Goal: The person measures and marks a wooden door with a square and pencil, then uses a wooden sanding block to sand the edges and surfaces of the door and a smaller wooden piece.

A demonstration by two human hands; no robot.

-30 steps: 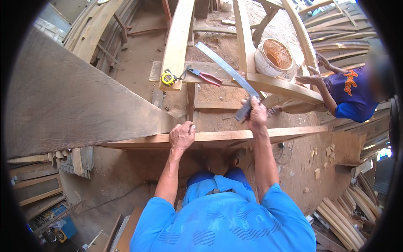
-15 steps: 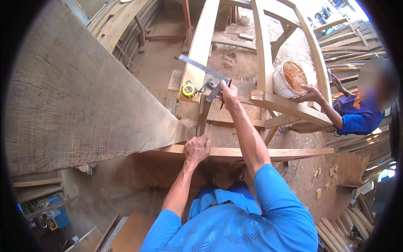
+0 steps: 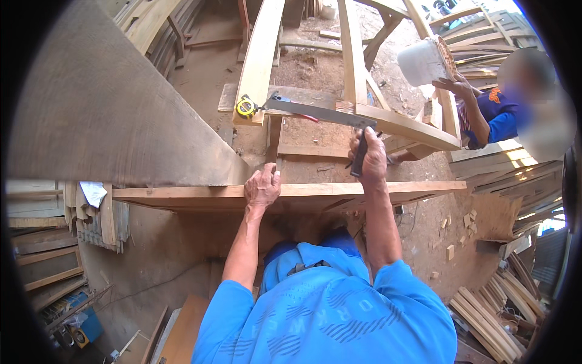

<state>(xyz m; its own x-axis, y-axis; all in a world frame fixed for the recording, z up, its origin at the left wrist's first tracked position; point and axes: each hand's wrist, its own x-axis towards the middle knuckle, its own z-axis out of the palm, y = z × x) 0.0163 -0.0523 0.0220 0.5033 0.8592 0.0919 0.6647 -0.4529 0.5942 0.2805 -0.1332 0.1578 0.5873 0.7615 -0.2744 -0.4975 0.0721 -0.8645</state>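
Observation:
My right hand (image 3: 371, 156) is closed round the dark handle of a try square (image 3: 321, 113), whose long metal blade points left. A thin dark stick pokes out beside those fingers; its kind is unclear. My left hand (image 3: 262, 187) curls over the top edge of a long wooden panel (image 3: 327, 190) standing upright in front of me. Beyond the blade's tip, a yellow tape measure (image 3: 245, 107) rests on the end of a pale plank (image 3: 259, 60). Part of a slim red object (image 3: 308, 117) shows under the blade.
A wide, weathered board (image 3: 121, 115) rises on the left. Wooden frame beams (image 3: 412, 126) extend right, where a co-worker (image 3: 494, 112) holds a tilted white bucket (image 3: 424, 62). Stacked timber (image 3: 488, 327) lies at lower right, and small wood offcuts (image 3: 450, 252) are scattered on the floor.
My right hand has drawn the square back toward me and right, turning its blade more level. My left hand stays at the panel's edge. The co-worker has raised and tipped the bucket.

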